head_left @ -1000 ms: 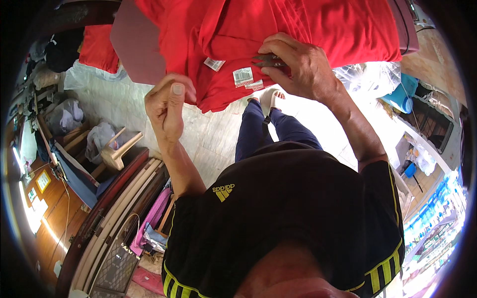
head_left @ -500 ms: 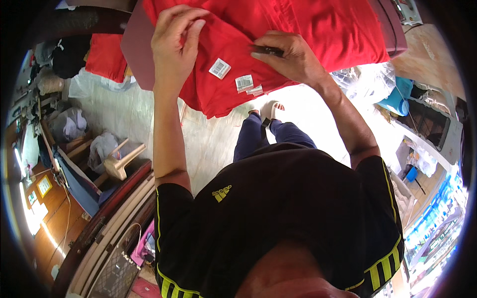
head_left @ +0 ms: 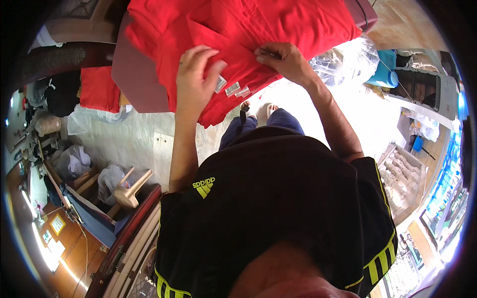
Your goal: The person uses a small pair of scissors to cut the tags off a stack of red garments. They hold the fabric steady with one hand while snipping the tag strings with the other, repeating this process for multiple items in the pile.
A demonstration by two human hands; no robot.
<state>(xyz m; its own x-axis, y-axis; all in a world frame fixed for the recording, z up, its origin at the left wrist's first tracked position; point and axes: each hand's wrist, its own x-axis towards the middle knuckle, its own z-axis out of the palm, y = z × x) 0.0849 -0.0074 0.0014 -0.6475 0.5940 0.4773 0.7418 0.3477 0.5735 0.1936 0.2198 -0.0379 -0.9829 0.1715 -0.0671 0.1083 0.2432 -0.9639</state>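
Red cloth garments lie in a heap over a mauve-brown table, their near end hanging past its edge. White printed labels show on the hanging part. My left hand is over the cloth beside the labels, thumb and curved fingers apart, nothing visible between them. To its right, my right hand is closed around a small dark tool, mostly hidden by the fingers. Its fingertips are close to the red cloth; whether they also pinch it is unclear.
Clear plastic bags and a blue container are right of the table. Folded red cloth sits at the left. A wooden stool stands lower left, near a dark red wooden edge. A box of beige rolls is at right.
My left hand has come lower and nearer the labels, partly covering one. The right hand keeps the dark tool, now less visible. The view has shifted, and the red cloth lies slightly differently.
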